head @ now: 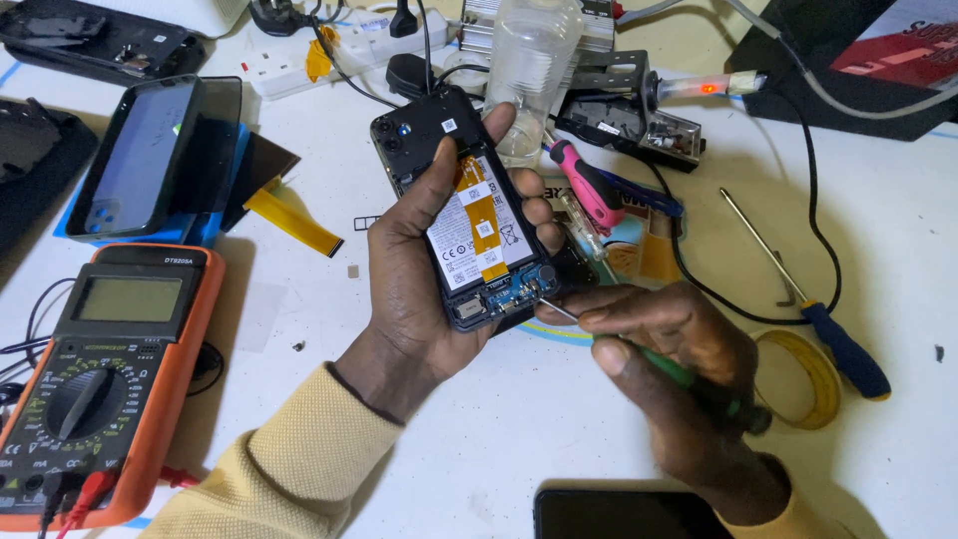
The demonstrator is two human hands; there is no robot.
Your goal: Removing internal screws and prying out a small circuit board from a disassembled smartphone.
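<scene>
My left hand [411, 268] grips an opened black smartphone [469, 215] with its back cover off. The white battery, an orange flex ribbon and the blue lower circuit board are exposed. My right hand [689, 384] holds a green-handled screwdriver [699, 384]. Its thin metal tip touches the lower board near the phone's bottom edge. Both sleeves are pale yellow.
An orange multimeter [110, 379] lies at the left. Behind it a phone leans on a blue stand [150, 160]. A pink screwdriver [589, 185], a blue-handled screwdriver [843, 349], a roll of yellow tape [813, 374], a clear bottle [529, 60], a power strip [339, 50] and a dark phone [629, 514] lie around.
</scene>
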